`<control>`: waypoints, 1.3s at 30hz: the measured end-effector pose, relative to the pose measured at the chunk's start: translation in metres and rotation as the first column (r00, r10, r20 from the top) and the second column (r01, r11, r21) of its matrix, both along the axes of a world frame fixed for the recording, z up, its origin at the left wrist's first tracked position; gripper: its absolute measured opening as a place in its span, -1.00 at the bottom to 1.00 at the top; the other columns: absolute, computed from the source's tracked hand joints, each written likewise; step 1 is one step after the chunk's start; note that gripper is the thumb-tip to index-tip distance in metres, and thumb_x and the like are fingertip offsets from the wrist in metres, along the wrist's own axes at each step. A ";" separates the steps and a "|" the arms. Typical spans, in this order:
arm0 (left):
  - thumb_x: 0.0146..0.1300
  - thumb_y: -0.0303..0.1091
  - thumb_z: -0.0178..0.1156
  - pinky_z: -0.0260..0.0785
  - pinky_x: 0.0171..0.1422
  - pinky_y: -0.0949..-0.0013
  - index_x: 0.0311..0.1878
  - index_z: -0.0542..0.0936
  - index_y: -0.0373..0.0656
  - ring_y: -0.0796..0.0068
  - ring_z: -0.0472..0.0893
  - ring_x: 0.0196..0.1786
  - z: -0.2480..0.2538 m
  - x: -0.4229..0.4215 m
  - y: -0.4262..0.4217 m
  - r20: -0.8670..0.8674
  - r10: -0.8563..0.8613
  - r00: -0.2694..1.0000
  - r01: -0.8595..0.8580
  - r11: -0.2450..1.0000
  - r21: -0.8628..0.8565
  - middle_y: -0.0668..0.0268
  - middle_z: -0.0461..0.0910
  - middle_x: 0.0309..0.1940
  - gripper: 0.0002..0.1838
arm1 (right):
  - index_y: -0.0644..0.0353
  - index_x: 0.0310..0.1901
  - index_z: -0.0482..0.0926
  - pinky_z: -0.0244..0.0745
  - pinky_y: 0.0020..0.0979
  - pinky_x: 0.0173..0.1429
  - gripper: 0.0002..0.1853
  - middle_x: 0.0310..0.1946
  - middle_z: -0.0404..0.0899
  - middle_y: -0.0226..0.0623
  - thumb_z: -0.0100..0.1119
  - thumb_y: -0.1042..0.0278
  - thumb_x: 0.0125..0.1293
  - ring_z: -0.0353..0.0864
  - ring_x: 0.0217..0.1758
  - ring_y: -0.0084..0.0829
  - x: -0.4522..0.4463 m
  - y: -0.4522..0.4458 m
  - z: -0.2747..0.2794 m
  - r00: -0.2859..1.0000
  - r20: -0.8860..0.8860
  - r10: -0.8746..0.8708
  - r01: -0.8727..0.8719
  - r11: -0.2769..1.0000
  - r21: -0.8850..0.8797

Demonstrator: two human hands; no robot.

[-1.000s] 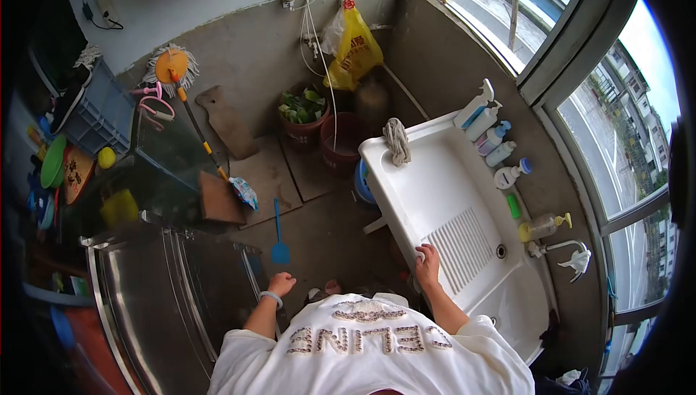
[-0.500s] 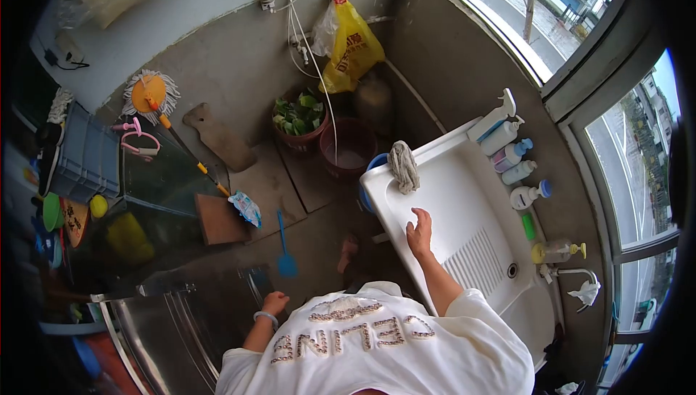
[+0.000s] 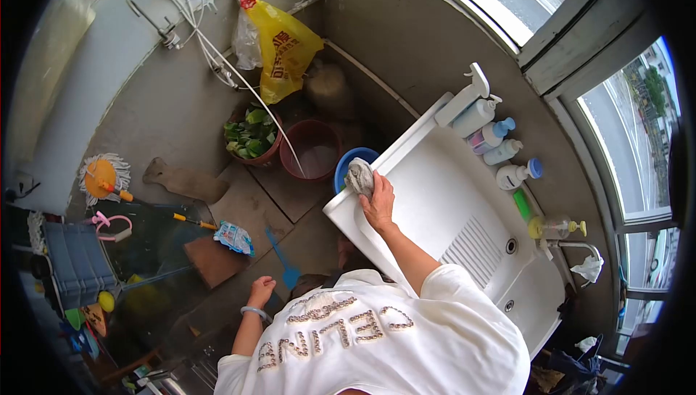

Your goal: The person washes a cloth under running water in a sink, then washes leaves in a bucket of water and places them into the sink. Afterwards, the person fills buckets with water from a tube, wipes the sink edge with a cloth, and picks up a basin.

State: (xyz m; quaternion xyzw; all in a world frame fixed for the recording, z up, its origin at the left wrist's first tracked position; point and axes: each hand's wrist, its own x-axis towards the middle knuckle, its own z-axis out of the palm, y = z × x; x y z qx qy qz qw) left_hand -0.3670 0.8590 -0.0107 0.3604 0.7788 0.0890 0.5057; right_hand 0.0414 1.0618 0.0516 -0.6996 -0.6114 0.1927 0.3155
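A crumpled grey rag (image 3: 358,177) hangs over the left rim of the white laundry sink (image 3: 428,159). My right hand (image 3: 380,205) is on it, fingers closed round its right side and partly hiding it. Beneath that corner stands a blue bucket (image 3: 348,161), partly covered by the rag and the sink. My left hand (image 3: 262,292) hangs low over the floor, fingers curled in, with nothing visible in them. A bracelet circles that wrist. Close to it on the floor lies a blue plastic fly swatter (image 3: 290,275).
Several pump bottles (image 3: 478,116) line the sink's far ledge, by a faucet (image 3: 580,246). A red-brown bucket (image 3: 315,145) and a pot of green leaves (image 3: 254,134) stand in the corner under a yellow bag (image 3: 286,51). A mop (image 3: 101,177) is at the left.
My right hand has moved forward and left from above the sink onto the rag and closed on it. The rag looks more bunched. The view has shifted; my left hand stays low, curled.
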 end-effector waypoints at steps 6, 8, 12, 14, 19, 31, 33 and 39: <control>0.15 -0.24 0.28 0.47 0.02 0.32 0.01 0.58 -0.32 0.28 0.66 -0.10 0.009 -0.007 0.049 -0.102 -0.293 0.951 0.290 0.956 -0.042 0.07 0.67 -0.16 -0.58 | 0.21 0.29 0.24 0.24 -0.11 0.27 -0.26 0.09 0.33 0.03 0.32 0.41 0.03 0.30 0.17 0.02 0.003 0.001 0.011 0.997 -0.083 0.001 -0.002 1.000 -0.005; 0.14 -0.23 0.28 0.47 0.01 0.32 0.01 0.59 -0.31 0.28 0.66 -0.10 0.003 -0.011 0.068 -0.097 -0.331 0.939 0.330 0.944 -0.031 0.07 0.67 -0.17 -0.58 | 0.23 0.28 0.24 0.25 -0.12 0.26 -0.28 0.10 0.33 0.05 0.29 0.43 0.06 0.30 0.17 0.03 -0.003 -0.002 0.015 0.998 -0.064 0.001 -0.002 1.000 -0.021; 0.15 -0.23 0.27 0.47 0.01 0.32 0.00 0.59 -0.28 0.29 0.66 -0.12 -0.018 -0.034 0.109 -0.067 -0.412 0.909 0.411 0.911 -0.021 0.09 0.67 -0.19 -0.59 | 0.23 0.30 0.21 0.25 -0.12 0.26 -0.27 0.14 0.32 0.04 0.29 0.41 0.07 0.29 0.21 0.04 -0.006 -0.007 0.001 0.997 -0.064 -0.050 0.049 0.999 -0.016; 0.15 -0.22 0.27 0.47 0.00 0.32 0.00 0.60 -0.28 0.29 0.66 -0.13 -0.027 -0.054 0.133 -0.033 -0.470 0.882 0.469 0.882 -0.046 0.10 0.68 -0.20 -0.59 | 0.23 0.32 0.18 0.23 -0.11 0.28 -0.25 0.17 0.31 0.03 0.29 0.40 0.08 0.28 0.23 0.04 -0.009 -0.002 0.003 0.995 -0.060 -0.077 0.073 0.995 -0.075; 0.15 -0.22 0.27 0.47 -0.04 0.34 -0.01 0.61 -0.28 0.30 0.65 -0.21 -0.043 -0.122 0.196 -0.014 -0.589 0.808 0.589 0.808 0.002 0.12 0.68 -0.25 -0.60 | 0.19 0.35 0.13 0.11 -0.05 0.32 -0.25 0.24 0.28 -0.06 0.22 0.43 0.11 0.23 0.31 -0.01 -0.034 -0.003 -0.001 0.967 0.021 -0.254 0.254 0.966 -0.045; 0.22 -0.39 0.24 0.48 -0.24 0.43 -0.04 0.55 -0.30 0.50 0.59 -0.35 -0.044 -0.182 0.318 -0.023 -0.607 0.795 0.605 0.794 -0.053 0.29 0.62 -0.30 -0.73 | 0.12 0.43 0.00 -0.15 0.04 0.48 -0.23 0.42 0.08 -0.16 0.09 0.45 0.19 -0.04 0.50 -0.01 -0.068 -0.001 -0.008 0.884 0.127 -0.449 0.465 0.870 -0.163; 0.22 -0.39 0.23 0.48 -0.22 0.43 -0.03 0.55 -0.30 0.49 0.59 -0.32 -0.038 -0.161 0.323 0.031 -0.561 0.827 0.562 0.826 -0.054 0.29 0.61 -0.30 -0.71 | 0.11 0.44 -0.01 -0.16 0.04 0.49 -0.22 0.43 0.07 -0.16 0.09 0.45 0.19 -0.04 0.50 -0.01 -0.064 -0.002 -0.007 0.888 0.108 -0.448 0.460 0.868 -0.185; 0.20 -0.33 0.24 0.48 -0.12 0.39 0.05 0.54 -0.33 0.44 0.62 -0.23 -0.057 -0.143 0.306 0.031 -0.579 0.814 0.580 0.813 -0.040 0.18 0.65 -0.23 -0.61 | 0.11 0.45 -0.03 -0.13 0.08 0.47 -0.19 0.43 0.07 -0.15 0.10 0.43 0.17 -0.01 0.49 0.01 -0.054 0.001 -0.007 0.924 0.033 -0.380 0.378 0.898 -0.227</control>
